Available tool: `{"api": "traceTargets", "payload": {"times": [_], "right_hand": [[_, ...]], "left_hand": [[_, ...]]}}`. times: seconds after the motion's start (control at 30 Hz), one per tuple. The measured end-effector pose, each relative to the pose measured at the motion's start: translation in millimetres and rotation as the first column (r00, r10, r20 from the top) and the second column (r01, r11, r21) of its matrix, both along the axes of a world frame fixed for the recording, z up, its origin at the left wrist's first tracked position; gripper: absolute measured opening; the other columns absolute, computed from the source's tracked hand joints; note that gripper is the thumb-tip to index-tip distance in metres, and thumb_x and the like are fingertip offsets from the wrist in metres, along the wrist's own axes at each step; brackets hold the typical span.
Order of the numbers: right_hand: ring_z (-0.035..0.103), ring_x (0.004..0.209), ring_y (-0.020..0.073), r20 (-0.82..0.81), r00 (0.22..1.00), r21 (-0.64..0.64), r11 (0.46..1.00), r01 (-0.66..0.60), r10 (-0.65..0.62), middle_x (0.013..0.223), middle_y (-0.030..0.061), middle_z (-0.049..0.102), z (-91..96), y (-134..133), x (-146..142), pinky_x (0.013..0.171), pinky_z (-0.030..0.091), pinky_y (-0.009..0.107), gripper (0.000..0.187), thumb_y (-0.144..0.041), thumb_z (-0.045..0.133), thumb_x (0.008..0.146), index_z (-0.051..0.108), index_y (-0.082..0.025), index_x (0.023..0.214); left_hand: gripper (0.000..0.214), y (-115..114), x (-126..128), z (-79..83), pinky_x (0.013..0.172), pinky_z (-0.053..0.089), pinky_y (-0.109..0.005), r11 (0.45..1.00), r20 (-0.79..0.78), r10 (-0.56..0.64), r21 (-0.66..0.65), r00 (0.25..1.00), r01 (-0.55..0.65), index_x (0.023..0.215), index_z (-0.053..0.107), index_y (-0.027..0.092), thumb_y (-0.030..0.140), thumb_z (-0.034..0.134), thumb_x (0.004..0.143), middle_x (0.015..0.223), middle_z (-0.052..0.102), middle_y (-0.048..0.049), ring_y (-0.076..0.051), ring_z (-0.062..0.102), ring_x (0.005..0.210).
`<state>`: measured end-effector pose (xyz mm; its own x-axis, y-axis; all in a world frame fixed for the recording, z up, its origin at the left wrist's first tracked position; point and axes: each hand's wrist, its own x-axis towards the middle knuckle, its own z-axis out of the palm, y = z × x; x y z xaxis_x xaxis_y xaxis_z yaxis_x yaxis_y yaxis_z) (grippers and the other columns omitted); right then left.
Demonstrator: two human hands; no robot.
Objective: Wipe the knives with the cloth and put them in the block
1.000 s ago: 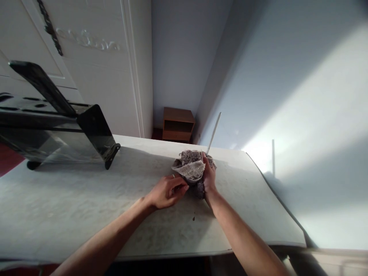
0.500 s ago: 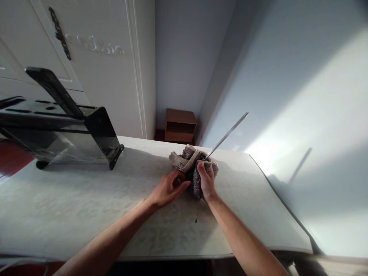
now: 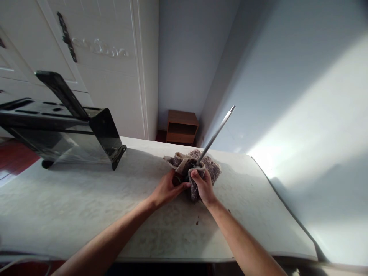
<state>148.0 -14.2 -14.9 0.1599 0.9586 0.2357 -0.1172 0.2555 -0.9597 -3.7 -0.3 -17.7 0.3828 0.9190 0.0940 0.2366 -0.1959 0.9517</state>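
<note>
A brown-grey fuzzy cloth (image 3: 211, 168) with pale edging is bunched over the middle of the table. Out of its folds a thin metal rod (image 3: 215, 135) rises, tilted up and to the right. My right hand (image 3: 203, 186) is closed on the cloth, wrapping it about the rod's lower end, with the thumb on top. On the left side, my left hand (image 3: 169, 188) has its thumb and fingers curled around a dark piece (image 3: 179, 178) at the cloth's edge. Folds and fingers hide most of that dark piece, so its kind does not show.
The pale table (image 3: 86, 214) carries a black-framed case (image 3: 106, 134) with clear sides and a raised handle at left. Small dark crumbs (image 3: 197, 221) lie near my right wrist. A wall borders the right; a white cabinet (image 3: 112, 84) and small brown nightstand (image 3: 182, 124) stand beyond.
The rod has swung, its tip moving left and a little up, so it stands steeper. The cloth has turned and spread to the right, with both hands still at it.
</note>
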Motion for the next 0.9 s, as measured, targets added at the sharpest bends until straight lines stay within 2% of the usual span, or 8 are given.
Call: {"api": "traceTargets", "payload": {"times": [0.2, 0.4, 0.53, 0.67, 0.8, 0.9], "right_hand": [[0.052, 0.066, 0.0132, -0.008, 0.998, 0.044, 0.997, -0.064, 0.064, 0.075, 0.0005, 0.063, -1.7, -2, 1, 0.063, 0.045, 0.027, 0.033, -0.049, 0.073, 0.072, 0.065, -0.021, 0.086], [0.052, 0.065, 0.0136, 0.041, 0.996, 0.062, 0.995, -0.080, 0.077, 0.071, -0.0007, 0.062, 4.3, -1, 3, 0.062, 0.044, 0.027, 0.029, -0.045, 0.077, 0.069, 0.066, -0.020, 0.080], [0.053, 0.065, 0.0131, 0.018, 0.994, 0.059, 0.992, -0.108, 0.108, 0.070, -0.0019, 0.062, 8.6, 0, 4, 0.064, 0.044, 0.027, 0.027, -0.040, 0.080, 0.065, 0.066, -0.020, 0.078], [0.052, 0.061, 0.0124, -0.004, 0.995, 0.039, 0.995, -0.096, 0.096, 0.066, -0.0025, 0.062, 11.5, 0, 6, 0.061, 0.044, 0.027, 0.029, -0.039, 0.083, 0.061, 0.066, -0.019, 0.074], [0.052, 0.058, 0.0115, -0.029, 0.997, -0.012, 0.997, -0.075, 0.075, 0.063, -0.0032, 0.062, 9.0, 2, 10, 0.059, 0.043, 0.026, 0.027, -0.036, 0.084, 0.059, 0.065, -0.019, 0.069], [0.053, 0.059, 0.0123, -0.066, 0.996, -0.059, 0.996, -0.060, 0.056, 0.063, -0.0021, 0.063, 5.2, 4, 12, 0.058, 0.044, 0.026, 0.028, -0.037, 0.084, 0.058, 0.065, -0.018, 0.066]], "left_hand": [[0.043, 3, 1, -8.3, 0.072, 0.048, -0.031, 0.999, -0.027, 0.007, 0.034, 1.000, -0.007, 0.107, 0.057, 0.011, 0.032, 0.069, 0.071, 0.089, 0.067, -0.0070, -0.024, 0.062, 0.084], [0.028, 6, 0, -12.2, 0.079, 0.048, -0.031, 0.993, 0.039, -0.078, 0.089, 0.996, 0.074, 0.103, 0.059, 0.012, 0.023, 0.058, 0.077, 0.096, 0.068, -0.0086, -0.024, 0.062, 0.090], [0.031, 7, -2, -11.1, 0.083, 0.047, -0.031, 0.990, 0.066, -0.115, 0.094, 0.991, 0.109, 0.108, 0.059, 0.012, 0.021, 0.055, 0.079, 0.100, 0.067, -0.0084, -0.024, 0.060, 0.095], [0.028, 8, -4, -6.9, 0.074, 0.047, -0.028, 0.989, 0.043, -0.137, 0.057, 0.990, 0.135, 0.104, 0.061, 0.012, 0.026, 0.052, 0.081, 0.087, 0.065, -0.0055, -0.021, 0.059, 0.085], [0.022, 8, -6, -4.7, 0.059, 0.041, -0.025, 0.987, 0.015, -0.162, -0.016, 0.987, 0.163, 0.087, 0.060, 0.014, 0.033, 0.052, 0.082, 0.070, 0.057, -0.0019, -0.016, 0.052, 0.066], [0.024, 8, -6, -3.0, 0.054, 0.038, -0.024, 0.978, 0.056, -0.195, -0.061, 0.979, 0.198, 0.079, 0.057, 0.015, 0.038, 0.053, 0.081, 0.063, 0.052, 0.0000, -0.014, 0.047, 0.059]]}}
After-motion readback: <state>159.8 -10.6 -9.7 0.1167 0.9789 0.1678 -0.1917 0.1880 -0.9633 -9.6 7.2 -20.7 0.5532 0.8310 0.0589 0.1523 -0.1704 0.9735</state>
